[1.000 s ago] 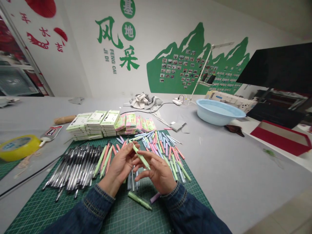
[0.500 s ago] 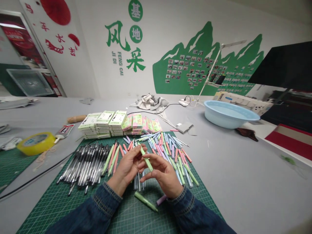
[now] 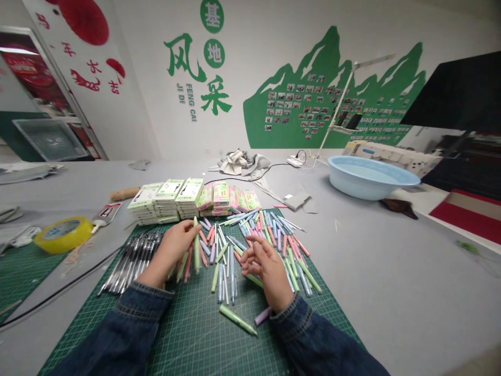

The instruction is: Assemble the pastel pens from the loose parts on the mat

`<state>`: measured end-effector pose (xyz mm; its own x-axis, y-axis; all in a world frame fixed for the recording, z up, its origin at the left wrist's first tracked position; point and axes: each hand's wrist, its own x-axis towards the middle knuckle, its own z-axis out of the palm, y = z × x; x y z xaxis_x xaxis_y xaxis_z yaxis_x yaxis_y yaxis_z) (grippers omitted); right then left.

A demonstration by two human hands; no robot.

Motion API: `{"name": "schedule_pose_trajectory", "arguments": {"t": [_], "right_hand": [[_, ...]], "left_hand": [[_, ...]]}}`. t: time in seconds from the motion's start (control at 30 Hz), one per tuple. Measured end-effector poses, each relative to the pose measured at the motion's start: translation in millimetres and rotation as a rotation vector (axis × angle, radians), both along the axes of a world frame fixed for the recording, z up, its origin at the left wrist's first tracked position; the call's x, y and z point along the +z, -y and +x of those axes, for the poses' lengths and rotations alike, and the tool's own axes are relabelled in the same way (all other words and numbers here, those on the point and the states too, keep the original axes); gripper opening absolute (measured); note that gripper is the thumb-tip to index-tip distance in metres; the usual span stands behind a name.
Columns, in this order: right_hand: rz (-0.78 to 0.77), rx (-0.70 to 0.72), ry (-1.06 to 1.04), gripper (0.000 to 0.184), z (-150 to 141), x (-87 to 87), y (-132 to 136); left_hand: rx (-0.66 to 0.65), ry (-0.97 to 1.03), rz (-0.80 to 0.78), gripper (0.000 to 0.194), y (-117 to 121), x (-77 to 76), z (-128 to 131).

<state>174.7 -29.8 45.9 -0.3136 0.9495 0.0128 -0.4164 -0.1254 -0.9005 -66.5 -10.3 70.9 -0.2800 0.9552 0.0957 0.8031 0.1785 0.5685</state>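
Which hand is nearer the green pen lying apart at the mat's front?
Right: the right hand sits beyond the green pen; the left hand is farther, up-left of it.

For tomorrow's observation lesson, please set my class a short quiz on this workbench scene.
1. True or false: the pale blue basin stands to the right of the green cutting mat.
2. Which hand is nearer the lilac pen?
3. Fill in the gap: the Latin lettering on the wall reads JI DI FENG ___.

Key: 1 true; 2 the right hand; 3 CAI.
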Motion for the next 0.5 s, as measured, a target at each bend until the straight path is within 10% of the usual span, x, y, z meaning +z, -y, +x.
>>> {"name": "schedule_pose_trajectory", "arguments": {"t": [0.13,0.5], "right_hand": [[0.027,-0.179,0.103,0.024,1,-11.0,-11],[0.2,-0.301,0.386,0.015,10,-8.6,-16]], "left_hand": [[0.075,-0.257,-0.112,0.03,-2,-9.9,-30],[0.057,-0.52,-0.06,0.029,15,-24.6,-14]]}}
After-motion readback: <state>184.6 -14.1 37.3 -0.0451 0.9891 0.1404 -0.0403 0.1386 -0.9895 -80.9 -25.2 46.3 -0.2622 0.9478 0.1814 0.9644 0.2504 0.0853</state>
